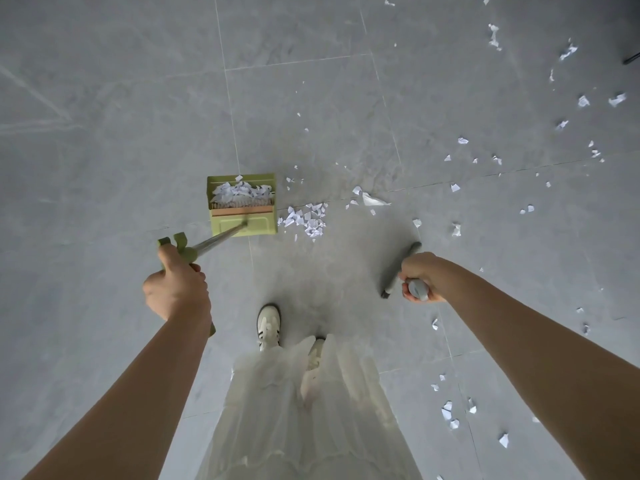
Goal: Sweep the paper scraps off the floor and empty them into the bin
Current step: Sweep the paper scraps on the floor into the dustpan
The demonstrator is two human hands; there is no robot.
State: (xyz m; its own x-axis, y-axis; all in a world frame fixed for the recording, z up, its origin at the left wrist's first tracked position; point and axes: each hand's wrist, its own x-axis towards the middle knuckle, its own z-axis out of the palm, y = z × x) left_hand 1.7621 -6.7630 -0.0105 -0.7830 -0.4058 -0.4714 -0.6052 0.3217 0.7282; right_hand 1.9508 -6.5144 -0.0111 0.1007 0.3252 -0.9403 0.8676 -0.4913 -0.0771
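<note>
Sweeping in progress: left hand wrapped round green handle of long-handled dustpan, pan on floor at frame centre, already part-filled with paper scraps. Right hand clamped on grey broom, head lifted or blurred at centre right. Small heap of scraps just beside pan's right edge; many more scattered across right side, upper to lower. Judgement: keep pan lip flat, drag heap leftward with short low strokes, then gather outliers. Bin not in view.
</note>
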